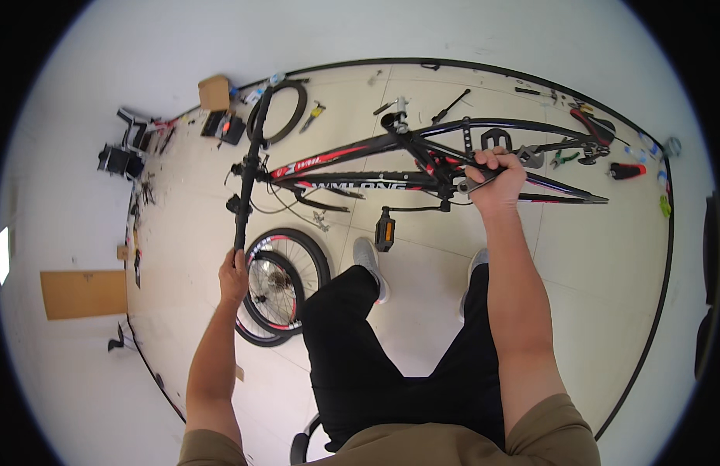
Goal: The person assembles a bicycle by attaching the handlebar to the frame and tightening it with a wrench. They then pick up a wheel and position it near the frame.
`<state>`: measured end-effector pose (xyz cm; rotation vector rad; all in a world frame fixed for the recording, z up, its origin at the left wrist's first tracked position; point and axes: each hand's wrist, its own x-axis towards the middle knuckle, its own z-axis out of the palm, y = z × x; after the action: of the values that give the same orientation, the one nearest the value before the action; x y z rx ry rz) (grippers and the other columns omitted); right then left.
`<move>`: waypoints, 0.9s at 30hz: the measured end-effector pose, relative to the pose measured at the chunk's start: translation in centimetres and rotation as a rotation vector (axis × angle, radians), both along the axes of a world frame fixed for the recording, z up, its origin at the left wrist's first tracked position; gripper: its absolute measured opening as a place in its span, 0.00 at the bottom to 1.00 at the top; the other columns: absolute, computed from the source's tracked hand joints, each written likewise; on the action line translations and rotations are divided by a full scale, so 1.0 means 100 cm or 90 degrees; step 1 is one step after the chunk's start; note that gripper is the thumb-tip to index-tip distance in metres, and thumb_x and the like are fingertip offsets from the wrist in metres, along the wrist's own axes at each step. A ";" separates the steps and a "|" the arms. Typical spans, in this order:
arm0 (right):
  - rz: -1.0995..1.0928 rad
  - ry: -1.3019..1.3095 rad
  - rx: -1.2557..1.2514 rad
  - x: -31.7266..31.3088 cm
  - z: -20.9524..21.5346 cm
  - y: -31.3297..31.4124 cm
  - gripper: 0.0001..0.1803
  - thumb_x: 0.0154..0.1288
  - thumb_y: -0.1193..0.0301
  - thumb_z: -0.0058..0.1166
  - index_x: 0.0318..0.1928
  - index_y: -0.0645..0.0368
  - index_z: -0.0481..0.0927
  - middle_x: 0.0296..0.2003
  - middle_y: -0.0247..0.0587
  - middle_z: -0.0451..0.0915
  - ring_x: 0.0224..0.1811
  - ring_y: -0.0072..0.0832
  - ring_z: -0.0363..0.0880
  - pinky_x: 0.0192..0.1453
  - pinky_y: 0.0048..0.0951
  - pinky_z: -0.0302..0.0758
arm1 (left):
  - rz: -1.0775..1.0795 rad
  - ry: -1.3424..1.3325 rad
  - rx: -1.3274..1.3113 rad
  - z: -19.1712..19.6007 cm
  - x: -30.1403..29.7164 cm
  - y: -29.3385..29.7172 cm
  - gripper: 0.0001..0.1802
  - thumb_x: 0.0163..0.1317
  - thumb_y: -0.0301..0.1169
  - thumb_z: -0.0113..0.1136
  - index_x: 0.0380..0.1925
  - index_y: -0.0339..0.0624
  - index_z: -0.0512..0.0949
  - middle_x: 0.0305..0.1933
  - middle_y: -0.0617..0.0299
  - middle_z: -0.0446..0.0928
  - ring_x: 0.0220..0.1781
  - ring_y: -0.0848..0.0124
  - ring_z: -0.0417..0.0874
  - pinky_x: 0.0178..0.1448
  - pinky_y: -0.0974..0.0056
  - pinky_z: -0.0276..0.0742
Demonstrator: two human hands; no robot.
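A black and red bicycle frame (352, 153) without wheels lies across the middle of the view. My left hand (233, 276) is wrapped round the near end of its black handlebar (249, 182). Over the rear part of the frame, my right hand (500, 182) is closed on an adjustable wrench (530, 156). The wrench's jaw end sticks out right of my fist, its handle end to the left; my fingers hide the middle. Whether the wrench touches the frame, I cannot tell. A crank arm with an orange-marked pedal (385, 231) points toward me; another pedal (496, 139) is beyond the frame.
Wheels with tyres (278, 287) lie stacked left of my legs. Beyond the handlebar are a loose tyre (288, 113), a cardboard box (214, 93) and a yellow-handled tool (313, 115). Green-handled pliers (563, 158) and a saddle (594, 126) lie at the right, near scattered tools.
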<state>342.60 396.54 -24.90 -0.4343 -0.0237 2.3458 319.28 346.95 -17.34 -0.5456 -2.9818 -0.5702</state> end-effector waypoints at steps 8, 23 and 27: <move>-0.020 -0.004 -0.061 0.021 -0.005 -0.013 0.06 0.51 0.78 0.39 0.29 0.53 0.62 0.21 0.32 0.64 0.30 0.28 0.69 0.19 0.24 0.61 | -0.003 -0.025 -0.021 -0.001 -0.007 -0.004 0.24 0.72 0.44 0.49 0.53 0.32 0.76 0.38 0.42 0.81 0.40 0.51 0.83 0.46 0.54 0.76; 0.032 -0.048 -0.087 0.023 0.000 -0.025 0.05 0.47 0.79 0.39 0.25 0.54 0.62 0.20 0.32 0.65 0.29 0.27 0.69 0.18 0.24 0.63 | 0.035 -0.077 0.019 -0.028 0.019 -0.008 0.24 0.70 0.44 0.51 0.50 0.32 0.77 0.39 0.37 0.81 0.46 0.43 0.82 0.50 0.50 0.75; 0.044 -0.039 -0.081 0.017 0.001 -0.031 0.06 0.46 0.79 0.39 0.26 0.54 0.62 0.20 0.33 0.65 0.30 0.29 0.70 0.21 0.24 0.62 | 0.076 -0.088 0.051 -0.038 0.018 -0.013 0.24 0.70 0.45 0.52 0.50 0.33 0.77 0.39 0.37 0.81 0.45 0.44 0.83 0.47 0.51 0.76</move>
<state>344.27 393.42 -24.77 -0.5760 0.0826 2.4094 321.10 345.61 -21.12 -0.3322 -3.0769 -0.7421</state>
